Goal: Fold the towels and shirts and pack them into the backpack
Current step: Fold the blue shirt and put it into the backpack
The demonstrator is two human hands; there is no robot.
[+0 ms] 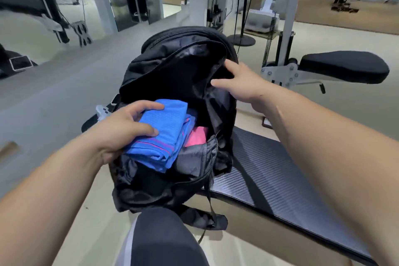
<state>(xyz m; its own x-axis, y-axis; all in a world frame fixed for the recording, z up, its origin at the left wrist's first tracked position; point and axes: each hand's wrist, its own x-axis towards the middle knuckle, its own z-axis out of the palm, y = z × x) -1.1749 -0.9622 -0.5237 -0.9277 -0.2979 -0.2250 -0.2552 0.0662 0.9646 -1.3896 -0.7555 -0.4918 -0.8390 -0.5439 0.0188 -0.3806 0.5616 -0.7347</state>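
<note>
The packing looks well under way, though the end cannot be confirmed. The backpack (164, 67) stands unzipped on the padded table (269, 168), its mouth gaping towards the person. The left hand (127, 123) grips a folded blue garment (166, 136) with pink stripes, fingers curled over its top, and holds it half inside the opening, with the lower end of the garment out over the front edge. A pink item (197, 137) lies deeper in the bag, just beside the blue one, so at least one piece seems packed already. The right hand (239, 84) holds the far rim of the opening, thumb inside and fingers over the edge, keeping the mouth wide. No loose towels or shirts show on the table or floor. Judging from this, what remains is to seat the blue garment fully; whether more pieces wait out of view cannot be told
</note>
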